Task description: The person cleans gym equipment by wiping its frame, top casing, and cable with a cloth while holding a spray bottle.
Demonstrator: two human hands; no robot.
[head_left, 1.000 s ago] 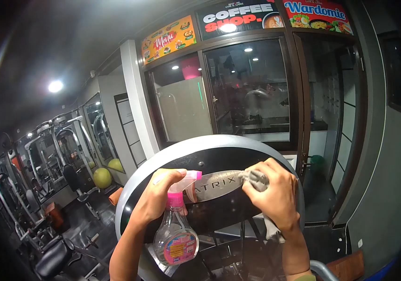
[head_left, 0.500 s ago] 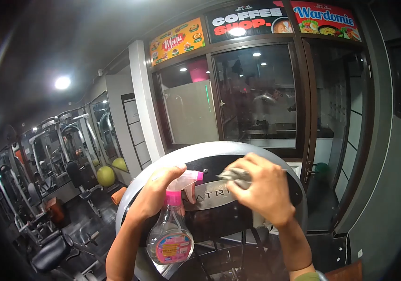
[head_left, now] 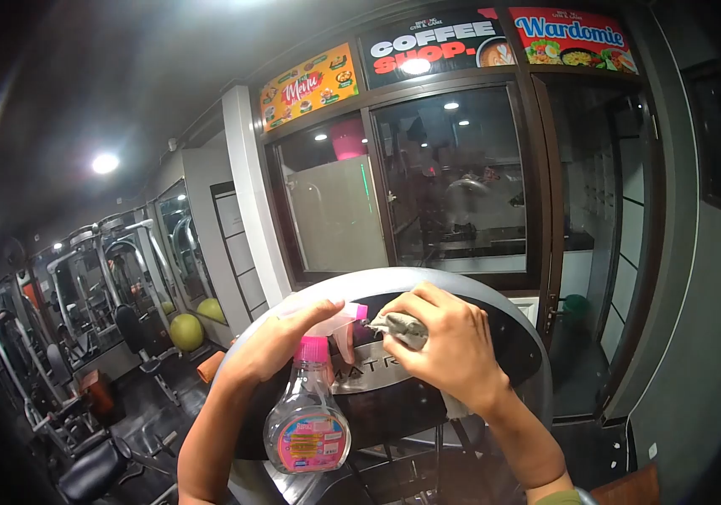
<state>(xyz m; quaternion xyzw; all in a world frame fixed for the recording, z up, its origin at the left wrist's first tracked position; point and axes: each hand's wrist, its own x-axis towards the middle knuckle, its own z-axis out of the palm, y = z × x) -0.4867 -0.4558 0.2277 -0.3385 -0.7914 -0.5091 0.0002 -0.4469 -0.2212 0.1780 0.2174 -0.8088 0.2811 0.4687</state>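
From my end I had the spray bottle upright in front of the dark panel, hanging from the left hand. That hand was closed around its spray head, thumb over the top and a finger curled by the trigger, with the clear body and pink collar below. The pink nozzle pointed right, toward the gray cloth, which I saw bunched in the right hand, pinched between thumb and fingers near the panel's upper part. I couldn't tell whether the cloth touched the panel. The oval nameplate lay between the hands, just right of the bottle's neck, its lettering partly covered by the right hand. A silver rim curved around the panel's far side. Farther off, I had glass windows under a coffee shop sign, and gym machines and a yellow-green ball stood at left.
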